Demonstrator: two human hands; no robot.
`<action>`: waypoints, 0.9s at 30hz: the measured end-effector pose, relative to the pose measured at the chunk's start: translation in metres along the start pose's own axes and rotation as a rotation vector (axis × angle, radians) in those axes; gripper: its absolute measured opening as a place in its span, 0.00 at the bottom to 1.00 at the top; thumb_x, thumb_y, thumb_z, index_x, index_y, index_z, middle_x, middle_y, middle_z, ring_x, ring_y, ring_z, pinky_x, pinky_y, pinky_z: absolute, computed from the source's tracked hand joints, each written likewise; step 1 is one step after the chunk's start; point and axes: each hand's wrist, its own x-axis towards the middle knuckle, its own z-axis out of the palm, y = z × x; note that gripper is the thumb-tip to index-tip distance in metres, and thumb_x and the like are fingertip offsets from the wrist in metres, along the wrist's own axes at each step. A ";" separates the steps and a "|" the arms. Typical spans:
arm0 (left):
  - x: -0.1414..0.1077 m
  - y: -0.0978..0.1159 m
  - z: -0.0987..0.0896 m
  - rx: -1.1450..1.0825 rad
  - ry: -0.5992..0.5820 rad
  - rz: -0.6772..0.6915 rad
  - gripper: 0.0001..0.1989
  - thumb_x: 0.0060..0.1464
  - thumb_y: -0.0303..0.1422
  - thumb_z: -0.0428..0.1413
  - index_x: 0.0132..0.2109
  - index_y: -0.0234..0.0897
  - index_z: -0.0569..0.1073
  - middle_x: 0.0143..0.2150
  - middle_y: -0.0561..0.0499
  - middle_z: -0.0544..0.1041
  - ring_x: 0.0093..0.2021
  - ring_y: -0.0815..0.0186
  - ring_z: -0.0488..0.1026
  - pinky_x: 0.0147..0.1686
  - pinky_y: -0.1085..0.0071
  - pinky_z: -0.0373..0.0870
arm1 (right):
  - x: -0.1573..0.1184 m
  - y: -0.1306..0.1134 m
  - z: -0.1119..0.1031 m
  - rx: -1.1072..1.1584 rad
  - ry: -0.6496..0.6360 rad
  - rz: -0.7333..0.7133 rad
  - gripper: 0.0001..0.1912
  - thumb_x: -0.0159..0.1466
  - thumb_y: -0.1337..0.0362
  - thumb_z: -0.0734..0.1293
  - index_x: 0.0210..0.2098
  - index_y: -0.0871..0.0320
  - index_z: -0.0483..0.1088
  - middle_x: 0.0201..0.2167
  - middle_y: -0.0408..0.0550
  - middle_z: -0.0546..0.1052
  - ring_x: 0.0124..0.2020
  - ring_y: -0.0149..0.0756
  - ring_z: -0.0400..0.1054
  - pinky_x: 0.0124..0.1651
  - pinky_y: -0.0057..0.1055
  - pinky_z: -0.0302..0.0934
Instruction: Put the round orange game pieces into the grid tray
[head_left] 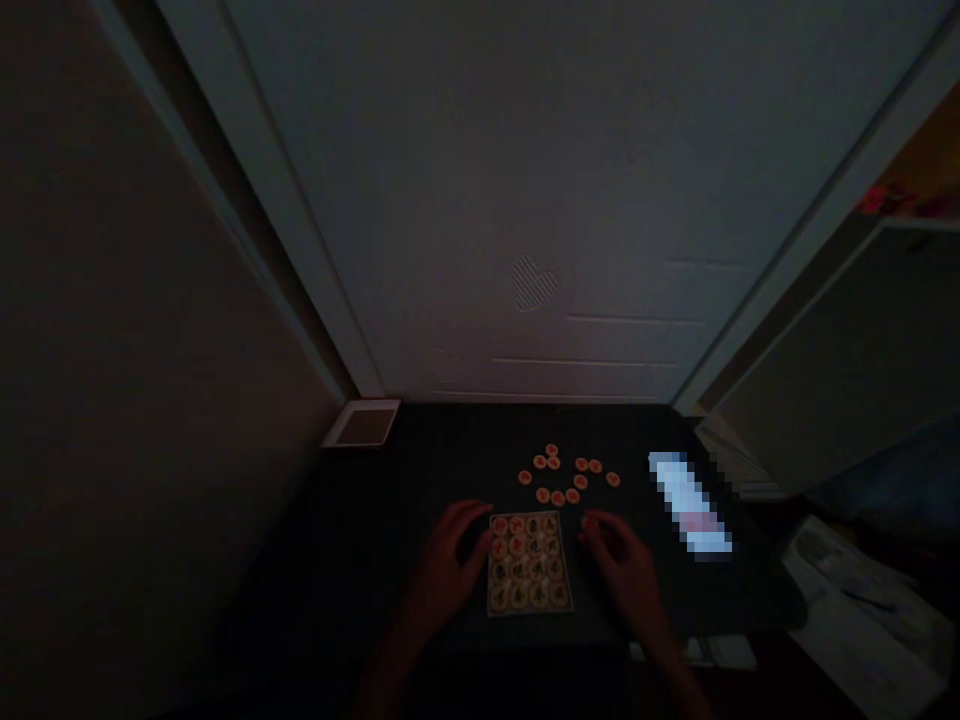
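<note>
A square box (568, 590) filled with rows of round Chinese chess pieces lies on the dark table. Its pieces bear black characters, with several red ones at the far left corner. Beside the box's left edge rests my left hand (454, 555), thumb and fingers apart and curved toward its side. To the right of the box, my right hand (624, 560) pinches a small round piece (591, 523), reddish and partly covered by the fingertips. Beyond the box, several loose Chinese chess pieces (557, 498) with red characters are scattered face up.
A shallow light-rimmed lid or tray (367, 424) sits at the table's far left corner. On the right lies a bright, pixelated oblong (691, 505). A white panel with heart reliefs (535, 284) rises behind the dark table (360, 530). The scene is dim.
</note>
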 end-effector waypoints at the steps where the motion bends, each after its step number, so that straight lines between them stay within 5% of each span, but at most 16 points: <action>1: -0.003 -0.001 0.002 0.023 -0.025 0.027 0.15 0.65 0.36 0.54 0.57 0.47 0.74 0.58 0.47 0.74 0.59 0.57 0.72 0.60 0.53 0.70 | 0.000 0.002 0.001 0.001 -0.003 -0.010 0.26 0.60 0.43 0.71 0.47 0.57 0.77 0.40 0.52 0.83 0.42 0.48 0.79 0.46 0.42 0.72; 8: -0.010 0.009 0.001 0.158 -0.159 0.115 0.20 0.64 0.34 0.54 0.61 0.51 0.71 0.66 0.48 0.69 0.62 0.53 0.68 0.61 0.47 0.67 | -0.004 0.004 0.006 -0.020 0.017 -0.054 0.24 0.63 0.44 0.69 0.46 0.57 0.76 0.42 0.53 0.82 0.42 0.46 0.79 0.47 0.41 0.72; 21: -0.010 -0.001 0.006 0.125 -0.123 0.043 0.15 0.66 0.35 0.52 0.57 0.51 0.75 0.62 0.51 0.73 0.60 0.56 0.71 0.60 0.51 0.68 | -0.004 0.010 0.002 -0.033 0.037 -0.054 0.22 0.59 0.44 0.72 0.39 0.57 0.78 0.34 0.49 0.82 0.35 0.44 0.77 0.38 0.36 0.71; 27: -0.011 -0.005 0.007 0.107 -0.117 0.043 0.17 0.67 0.35 0.51 0.60 0.51 0.72 0.62 0.50 0.73 0.60 0.57 0.71 0.60 0.52 0.68 | -0.003 0.009 -0.002 0.026 0.102 0.056 0.25 0.59 0.42 0.71 0.43 0.56 0.77 0.32 0.49 0.83 0.35 0.46 0.78 0.37 0.36 0.72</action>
